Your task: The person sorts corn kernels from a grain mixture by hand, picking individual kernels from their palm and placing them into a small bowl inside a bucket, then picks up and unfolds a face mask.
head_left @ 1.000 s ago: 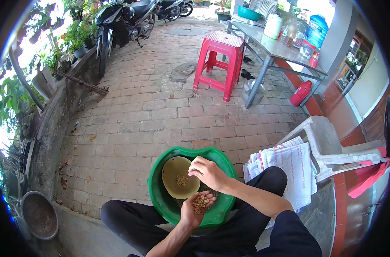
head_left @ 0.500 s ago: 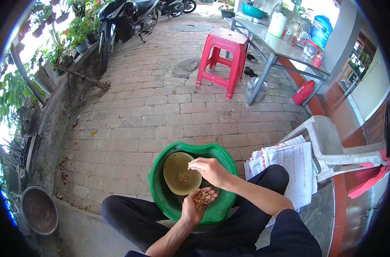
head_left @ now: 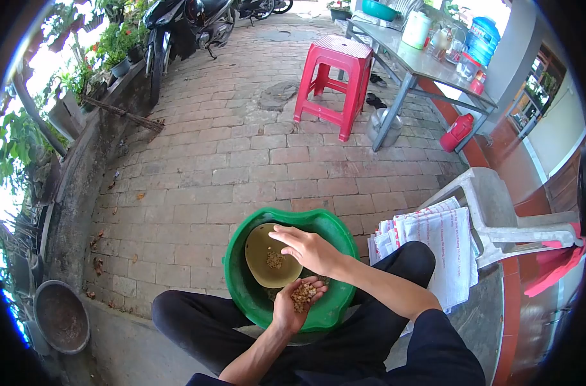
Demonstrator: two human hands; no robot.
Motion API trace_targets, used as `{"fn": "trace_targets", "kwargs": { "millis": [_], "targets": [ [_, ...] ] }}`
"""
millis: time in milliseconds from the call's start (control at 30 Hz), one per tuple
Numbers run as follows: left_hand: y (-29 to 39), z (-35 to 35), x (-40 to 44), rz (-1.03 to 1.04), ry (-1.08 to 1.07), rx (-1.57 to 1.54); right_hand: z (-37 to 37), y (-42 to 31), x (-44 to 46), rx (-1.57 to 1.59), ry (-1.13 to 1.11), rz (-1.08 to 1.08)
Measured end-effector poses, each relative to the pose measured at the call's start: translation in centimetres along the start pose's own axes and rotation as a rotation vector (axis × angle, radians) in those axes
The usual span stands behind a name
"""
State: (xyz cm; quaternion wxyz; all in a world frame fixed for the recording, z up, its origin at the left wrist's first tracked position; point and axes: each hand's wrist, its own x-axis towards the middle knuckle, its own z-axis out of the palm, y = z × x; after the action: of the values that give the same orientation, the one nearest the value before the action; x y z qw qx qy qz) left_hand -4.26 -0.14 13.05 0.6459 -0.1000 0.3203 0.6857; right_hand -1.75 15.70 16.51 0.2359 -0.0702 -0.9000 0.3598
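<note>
Cradling grains (head_left: 303,296) on the palm of the cupped left hand (head_left: 286,311); holding the right hand (head_left: 312,251) straight-fingered above the yellowish bowl (head_left: 261,269).

The basin (head_left: 334,237) is solid green, the bowl (head_left: 265,275) dull olive-yellow, the kernels (head_left: 302,296) pale gold to tan. The stacked sheets (head_left: 436,254) are white with red print. The stool (head_left: 336,58) is pinkish red, its seat (head_left: 342,45) patterned whitish. The chair (head_left: 489,193) is greyish white.

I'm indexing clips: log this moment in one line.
left hand: cupped, holding tan pieces; right hand: over yellowish bowl; yellowish bowl: inside green basin, more pieces within
</note>
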Motion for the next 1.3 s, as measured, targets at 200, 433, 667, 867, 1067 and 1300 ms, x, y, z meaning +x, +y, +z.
{"fn": "trace_targets", "kwargs": {
  "millis": [200,433,667,867,1067,1300],
  "targets": [
    [-0.2,-0.9,0.1,0.028,0.003,-0.053,-1.2,-2.3,-1.5,-0.032,-0.226,-0.093],
    [-1.0,-3.2,0.1,0.566,0.074,1.137,-2.8,-5.6,-2.5,-0.264,-0.495,-0.235],
    [-0.3,-1.1,-0.2,0.655,0.109,1.207,-1.3,-4.5,-4.6,-0.492,-0.501,-0.285],
    [-0.6,-2.0,1.0,0.169,-0.003,-0.046,-1.7,-4.5,-4.3,-0.400,-0.502,-0.325],
    [-0.9,-2.3,0.5,0.221,-0.016,0.181,-1.8,-4.6,-4.1,-0.361,-0.562,-0.340],
    [-0.7,-2.1,0.6,0.012,0.000,-0.261,-2.0,-4.0,-3.8,-0.230,-0.554,-0.343]
  ]
}}
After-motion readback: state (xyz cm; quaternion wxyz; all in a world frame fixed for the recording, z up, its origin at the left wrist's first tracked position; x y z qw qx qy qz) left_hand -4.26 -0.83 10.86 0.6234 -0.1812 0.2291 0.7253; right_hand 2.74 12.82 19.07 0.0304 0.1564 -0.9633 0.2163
